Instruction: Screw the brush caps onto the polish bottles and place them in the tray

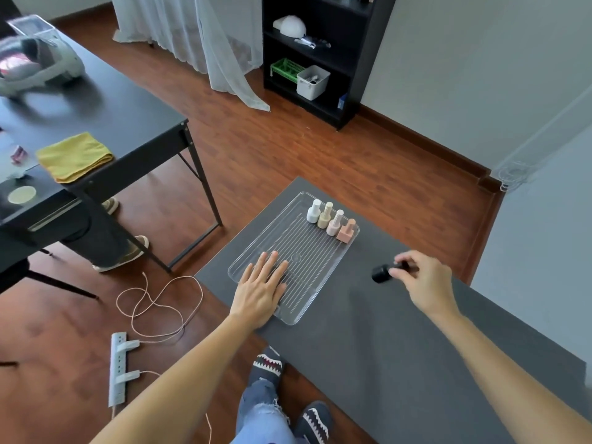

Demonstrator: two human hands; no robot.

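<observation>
**Fifth polish bottle heads for the tray**

A person's right hand point(423, 277) grips a black polish bottle point(382, 273) above the grey table point(400, 347), fingers pinched around its cap end so the body points left, toward the clear plastic tray point(299, 317). The bottle hangs off the table surface, just beside the tray's right edge. The left hand point(261, 285) lies flat and spread, holding nothing, palm pressing the tray's near left corner.

Four capped bottles already stand in a row along the tray's far right side: a white bottle point(313, 212), a cream bottle point(324, 216), a pale pink bottle point(334, 223) and a peach bottle point(346, 231), each touching or nearly touching its neighbour. Whether the black bottle's cap is fully tightened cannot be told from this angle.

The step in hand looks to be placement. To do it well, the bottle should be turned upright before it comes down, then set on the ribbed floor next to the peach bottle without knocking the row. Keeping the flat palm on the tray should stop it sliding on the smooth tabletop.
</observation>
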